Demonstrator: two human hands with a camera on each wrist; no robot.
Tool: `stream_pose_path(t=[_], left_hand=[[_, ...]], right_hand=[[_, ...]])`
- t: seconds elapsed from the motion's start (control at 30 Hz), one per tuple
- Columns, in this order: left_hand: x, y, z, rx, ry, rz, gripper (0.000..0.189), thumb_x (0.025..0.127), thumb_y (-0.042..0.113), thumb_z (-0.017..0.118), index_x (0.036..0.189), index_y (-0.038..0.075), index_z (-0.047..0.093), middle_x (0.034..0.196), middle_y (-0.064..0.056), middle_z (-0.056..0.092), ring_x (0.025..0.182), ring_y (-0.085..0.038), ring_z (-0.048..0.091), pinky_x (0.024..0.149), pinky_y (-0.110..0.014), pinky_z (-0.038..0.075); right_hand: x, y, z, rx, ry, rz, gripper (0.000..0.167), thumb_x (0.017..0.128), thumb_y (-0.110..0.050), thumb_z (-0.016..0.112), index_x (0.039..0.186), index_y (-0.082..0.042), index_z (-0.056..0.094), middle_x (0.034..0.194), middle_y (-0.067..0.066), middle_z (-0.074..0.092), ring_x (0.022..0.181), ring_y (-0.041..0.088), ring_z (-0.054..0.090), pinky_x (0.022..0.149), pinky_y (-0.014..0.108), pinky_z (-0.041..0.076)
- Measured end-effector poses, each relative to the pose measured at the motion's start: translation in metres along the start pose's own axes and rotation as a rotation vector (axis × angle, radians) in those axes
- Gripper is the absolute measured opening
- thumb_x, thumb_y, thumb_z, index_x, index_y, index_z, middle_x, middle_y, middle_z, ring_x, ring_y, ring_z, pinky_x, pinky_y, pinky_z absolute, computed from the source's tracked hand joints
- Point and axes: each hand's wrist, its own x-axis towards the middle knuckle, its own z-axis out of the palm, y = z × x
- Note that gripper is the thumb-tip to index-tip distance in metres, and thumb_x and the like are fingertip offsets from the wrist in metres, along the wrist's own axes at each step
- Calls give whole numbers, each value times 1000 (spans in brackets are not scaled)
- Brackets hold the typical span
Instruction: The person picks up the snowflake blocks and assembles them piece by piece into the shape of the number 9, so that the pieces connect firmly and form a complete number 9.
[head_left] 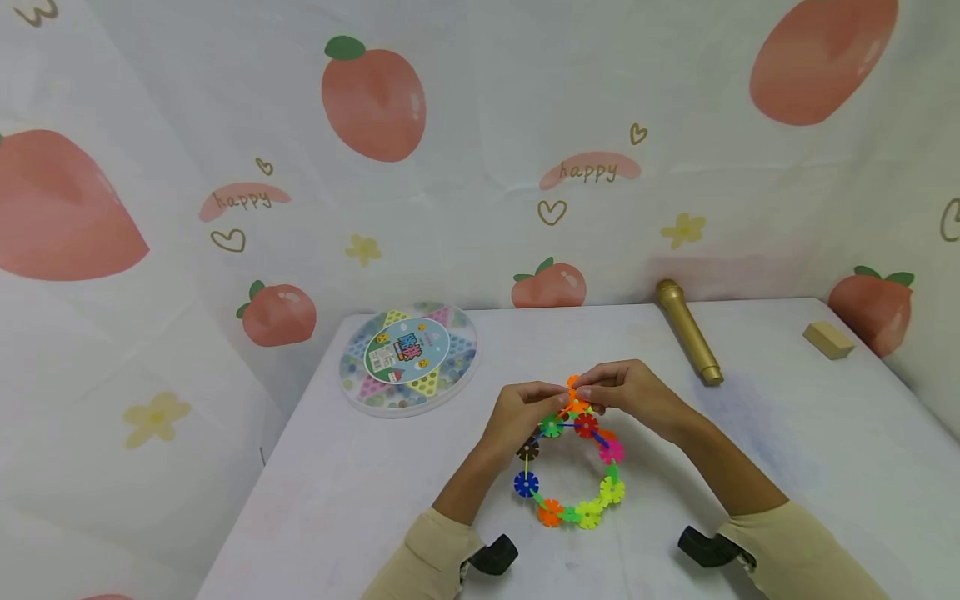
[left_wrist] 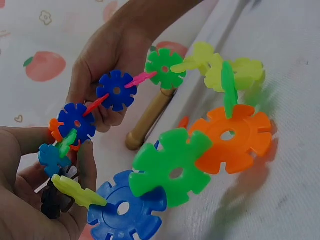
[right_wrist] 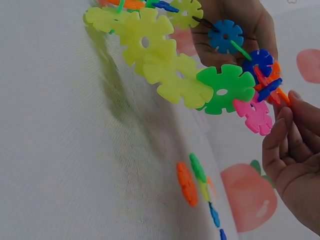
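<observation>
A ring of linked plastic snowflake discs (head_left: 588,515) in several colours hangs between both hands, its near side low over the white table. My left hand (head_left: 517,415) pinches the far side of the ring, close to a teal disc (left_wrist: 54,159) and a blue disc (left_wrist: 76,123). Thumb and fingers of my right hand (head_left: 633,396) pinch an orange disc (head_left: 576,403) at the top of the ring, right beside the left fingertips. In the right wrist view, orange and red discs (right_wrist: 267,82) overlap between the two hands.
Some loose discs, including an orange one (right_wrist: 187,184), lie near the ring. A round clear-lidded game box (head_left: 408,350) is at the back left. A gold microphone (head_left: 688,332) and a wooden block (head_left: 828,340) lie on the right. A printed cloth hangs behind.
</observation>
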Motion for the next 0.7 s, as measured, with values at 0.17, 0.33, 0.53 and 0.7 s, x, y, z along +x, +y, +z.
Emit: stream_pose_path(t=[0.17,0.33,0.53,0.7], left_hand=[[0,0,-1,8,3,-5,25,100,33,74,113,12,82,103,-2,79,87,-13,67,72,-25,53],[-1,0,-4,18,7,-12,25,100,32,75,113,12,82,103,-2,79,88,-14,67,74,-28,54],[-1,0,-6,5,4,-23,25,100,32,75,114,12,82,105,-2,79,91,-14,69,78,-28,56],[-1,0,-7,0,2,-29,25,100,34,75,115,14,81,106,-2,79,93,-15,71,80,-30,58]], right_hand=[[1,0,-1,-20,-4,-4,29,102,-23,71,121,-1,76,98,9,78,89,46,67,81,39,61],[0,4,-6,-41,36,11,37,103,-26,71,126,3,73,101,11,77,96,48,67,80,39,61],[-1,10,-15,-105,123,49,43,102,-29,73,129,4,70,111,15,76,101,38,68,81,37,61],[-2,13,-25,-135,190,71,44,103,-29,72,132,4,69,125,21,72,105,33,67,82,35,60]])
